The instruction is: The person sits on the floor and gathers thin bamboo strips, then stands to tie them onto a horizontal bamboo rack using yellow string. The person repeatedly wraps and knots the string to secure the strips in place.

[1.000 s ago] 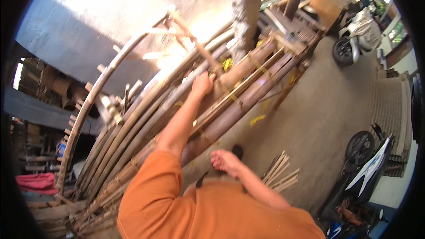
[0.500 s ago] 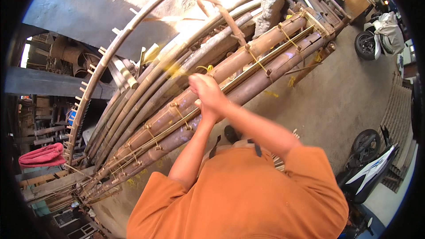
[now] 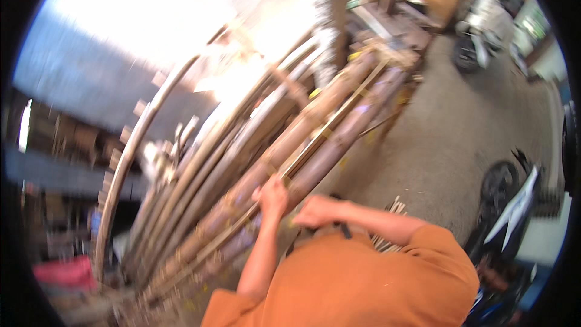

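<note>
We list: one long frame of lashed brown bamboo poles (image 3: 339, 139), diagonal; left hand (image 3: 272, 198) over its middle, grip blurred, we cannot tell; right hand (image 3: 319, 211), curled closed, beside its near edge.

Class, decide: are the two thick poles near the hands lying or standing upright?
Lying: the two thick poles run lengthwise, side by side, past the left hand.

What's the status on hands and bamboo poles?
Left hand over bamboo poles, grip unclear. Right hand loosely curled beside it. Poles side by side. Blur hides contact.
</note>
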`<state>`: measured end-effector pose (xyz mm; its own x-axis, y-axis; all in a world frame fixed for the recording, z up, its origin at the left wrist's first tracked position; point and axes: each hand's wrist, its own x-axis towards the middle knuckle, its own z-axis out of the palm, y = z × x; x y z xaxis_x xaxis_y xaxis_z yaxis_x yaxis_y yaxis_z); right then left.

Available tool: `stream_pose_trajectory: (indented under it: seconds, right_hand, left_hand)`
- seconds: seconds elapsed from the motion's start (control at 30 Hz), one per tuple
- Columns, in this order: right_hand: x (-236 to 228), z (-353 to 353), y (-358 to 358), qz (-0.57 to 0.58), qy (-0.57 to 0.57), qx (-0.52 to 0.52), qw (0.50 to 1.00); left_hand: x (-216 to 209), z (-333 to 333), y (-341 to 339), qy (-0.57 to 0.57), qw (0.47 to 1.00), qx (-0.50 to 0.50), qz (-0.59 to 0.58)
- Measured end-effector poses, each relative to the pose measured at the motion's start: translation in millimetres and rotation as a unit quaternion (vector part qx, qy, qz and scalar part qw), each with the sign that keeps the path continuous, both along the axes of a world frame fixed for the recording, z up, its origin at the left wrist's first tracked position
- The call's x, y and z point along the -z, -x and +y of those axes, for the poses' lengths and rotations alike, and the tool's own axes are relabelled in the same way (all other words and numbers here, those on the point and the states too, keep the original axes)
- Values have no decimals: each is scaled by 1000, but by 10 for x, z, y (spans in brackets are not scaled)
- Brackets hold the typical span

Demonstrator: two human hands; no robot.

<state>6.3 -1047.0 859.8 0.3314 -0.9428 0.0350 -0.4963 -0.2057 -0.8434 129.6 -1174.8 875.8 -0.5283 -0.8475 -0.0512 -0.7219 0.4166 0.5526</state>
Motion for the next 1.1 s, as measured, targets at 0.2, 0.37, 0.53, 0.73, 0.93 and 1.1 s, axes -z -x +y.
stream_pose_trajectory:
  seconds: [0.2, 0.37, 0.53, 0.73, 0.93, 1.1]
  right_hand:
    - [-27, -188, -164, -111, -39, 46, 992]
    - [3, -15, -161, -250, -16, 145, 957]
    - [238, 117, -211, -572, -56, 357, 736]
    - [386, 358, -1091, -568, -386, 256, 680]
    - [34, -145, -2119, -775, -224, 360, 468]
    - [-642, -1091, -2518, -447, 37, 303, 841]
  left_hand:
    - [-449, -982, 296, -180, 904, -101, 375]
    - [790, -1742, 387, 107, 993, -31, 48]
    - [540, -1854, -67, -76, 996, 44, 18]
    - [-476, -1011, -1378, 84, 991, -106, -15]
    - [-49, -131, -2106, -12, 996, 32, -79]
    - [443, -103, -2058, 72, 986, -55, 143]
